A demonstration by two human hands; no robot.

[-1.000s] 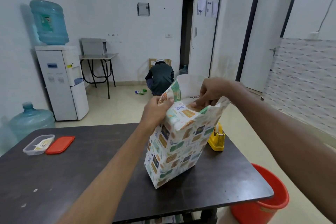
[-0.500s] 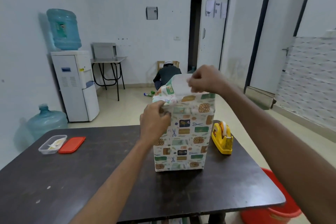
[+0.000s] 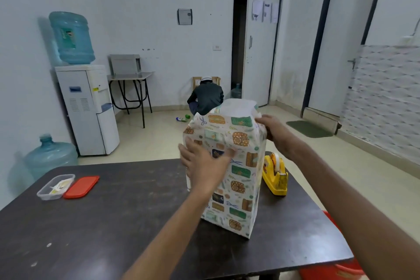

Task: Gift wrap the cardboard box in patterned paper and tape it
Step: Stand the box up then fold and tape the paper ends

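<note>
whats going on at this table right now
A person is gift wrapping a box that stands upright on the dark table. The left hand lies flat against its papered front, and the right hand pinches the paper at the top right edge. The top end is not closed. A yellow tape dispenser waits beside the box.

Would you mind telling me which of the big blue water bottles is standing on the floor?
The water bottle beside the dispenser, low at the left wall, stands on the floor; the other bottle sits inverted atop the white dispenser.
</note>
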